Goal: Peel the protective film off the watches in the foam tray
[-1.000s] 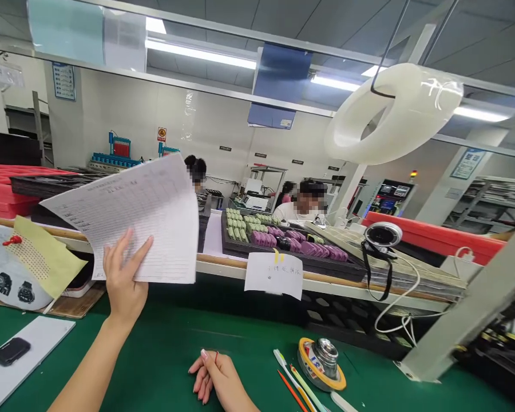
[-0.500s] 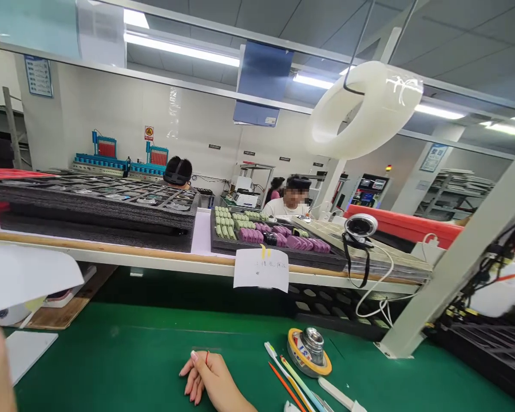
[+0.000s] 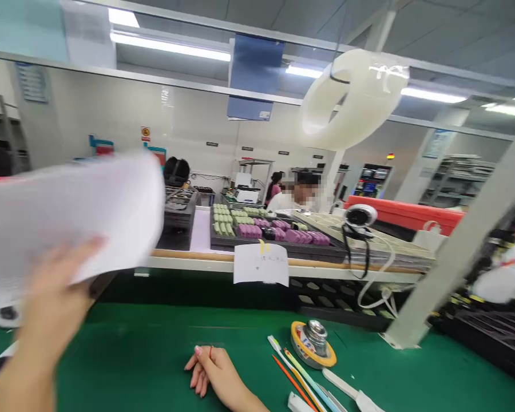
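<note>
At the left, my left hand point(image 3: 62, 303), smeared by motion, grips a large white sheet of paper point(image 3: 124, 214). The sheet is raised and bends over at its right end; dark round marks show near its lower left. My right hand point(image 3: 217, 369) rests on the green mat point(image 3: 146, 355), fingers loosely curled and slightly apart, with nothing in them. A thin red band circles one of its fingers. To its right lie a white-and-green toothbrush point(image 3: 275, 344), an orange stick point(image 3: 289, 375) and a white-handled tool point(image 3: 341, 384).
A yellow tape roll point(image 3: 298, 346) carries a small metal-topped glass jar point(image 3: 316, 335). On the shelf stand a black tray of green and purple pieces point(image 3: 278, 243) and a webcam point(image 3: 360, 216). A slanted post point(image 3: 450, 274) rises at right. A co-worker point(image 3: 298, 194) sits beyond.
My left hand has come into view from the left edge, lifting the white paper up and to the right. My right hand stays on the mat. The view has shifted slightly.
</note>
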`<state>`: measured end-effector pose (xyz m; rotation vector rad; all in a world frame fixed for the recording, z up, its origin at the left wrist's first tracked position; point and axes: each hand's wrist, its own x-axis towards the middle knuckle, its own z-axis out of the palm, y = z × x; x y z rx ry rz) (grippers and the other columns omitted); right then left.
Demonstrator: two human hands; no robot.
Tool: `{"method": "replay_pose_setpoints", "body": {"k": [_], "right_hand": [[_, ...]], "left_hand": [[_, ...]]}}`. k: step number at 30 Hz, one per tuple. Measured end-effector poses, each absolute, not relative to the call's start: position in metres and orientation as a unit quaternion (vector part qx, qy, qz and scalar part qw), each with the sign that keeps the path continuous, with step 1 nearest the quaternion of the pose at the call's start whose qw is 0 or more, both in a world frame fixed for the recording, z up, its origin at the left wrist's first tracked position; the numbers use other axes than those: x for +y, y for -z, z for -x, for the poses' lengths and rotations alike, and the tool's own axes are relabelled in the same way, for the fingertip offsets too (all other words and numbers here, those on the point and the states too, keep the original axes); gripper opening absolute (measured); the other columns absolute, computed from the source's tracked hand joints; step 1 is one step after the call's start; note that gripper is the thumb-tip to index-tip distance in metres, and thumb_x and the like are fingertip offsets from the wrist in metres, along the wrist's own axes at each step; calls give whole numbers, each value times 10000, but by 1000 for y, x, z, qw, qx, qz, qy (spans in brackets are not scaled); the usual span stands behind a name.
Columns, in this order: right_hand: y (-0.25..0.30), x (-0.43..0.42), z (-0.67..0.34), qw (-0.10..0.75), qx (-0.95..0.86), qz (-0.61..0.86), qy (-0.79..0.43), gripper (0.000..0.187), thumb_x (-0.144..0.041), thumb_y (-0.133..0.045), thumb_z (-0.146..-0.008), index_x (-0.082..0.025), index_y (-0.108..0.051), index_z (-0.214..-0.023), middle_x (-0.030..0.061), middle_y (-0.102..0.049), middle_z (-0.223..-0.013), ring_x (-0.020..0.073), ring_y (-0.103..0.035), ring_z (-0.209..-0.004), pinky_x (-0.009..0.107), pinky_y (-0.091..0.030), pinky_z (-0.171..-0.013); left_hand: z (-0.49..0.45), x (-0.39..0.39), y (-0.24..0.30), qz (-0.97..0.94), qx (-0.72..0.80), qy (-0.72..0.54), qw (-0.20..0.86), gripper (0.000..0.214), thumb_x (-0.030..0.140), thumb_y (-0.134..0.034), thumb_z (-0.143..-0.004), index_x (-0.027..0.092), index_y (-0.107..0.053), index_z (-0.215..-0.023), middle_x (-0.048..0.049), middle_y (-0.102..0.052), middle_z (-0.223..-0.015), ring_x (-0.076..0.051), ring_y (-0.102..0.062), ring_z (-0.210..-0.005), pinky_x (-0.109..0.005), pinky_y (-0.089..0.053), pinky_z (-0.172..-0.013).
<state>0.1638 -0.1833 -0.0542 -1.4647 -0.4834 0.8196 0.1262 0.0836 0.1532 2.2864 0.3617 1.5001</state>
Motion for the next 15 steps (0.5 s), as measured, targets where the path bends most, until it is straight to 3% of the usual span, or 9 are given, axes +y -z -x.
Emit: {"method": "replay_pose_setpoints", "body": {"k": [1,2,5,11,15], "right_hand": [[55,-184,-164,642,-206,647,-357,997,-949,-474,-599,-1,-586,-887,117,-589,-656,80,-529,-467,163,-406,-437],[56,-184,-164,641,-197,651,-357,1013,-955,-487,-575,1,-577,-898,119,-588,-654,85,-528,-468,168,-403,-435],[59,-186,-165,631,-189,657,-368,1043,-982,-486,-517,-15,-541,-902,112,-577,-634,89,-514,-456,176,-381,-424],[56,-189,-162,598,-178,683,-378,1094,-1022,-450,-452,-29,-527,-905,115,-578,-658,83,-513,-474,188,-381,-451],[56,-188,-162,591,-171,690,-383,1105,-1032,-439,-435,-35,-527,-905,116,-579,-657,82,-509,-471,182,-362,-450]], "left_hand": [[-112,76,-146,-842,71,-520,127,555,48,-384,-765,256,-684,-1182,16,-602,-1272,-196,-378,-1392,-524,-5,-1198],[-101,68,-139,-857,20,-510,66,637,7,-381,-743,306,-665,-1229,40,-543,-1354,-229,-307,-1433,-567,37,-1182],[-95,50,-124,-845,-35,-533,-38,677,-68,-356,-782,302,-651,-1266,29,-441,-1456,-308,-242,-1453,-672,-10,-1138],[-108,43,-124,-798,-17,-602,-40,651,-118,-388,-805,312,-690,-1190,24,-504,-1401,-315,-312,-1409,-707,-102,-1126],[-103,39,-126,-757,6,-651,-51,646,-137,-424,-782,325,-728,-1117,-30,-561,-1316,-280,-435,-1294,-654,-221,-1120]]}}
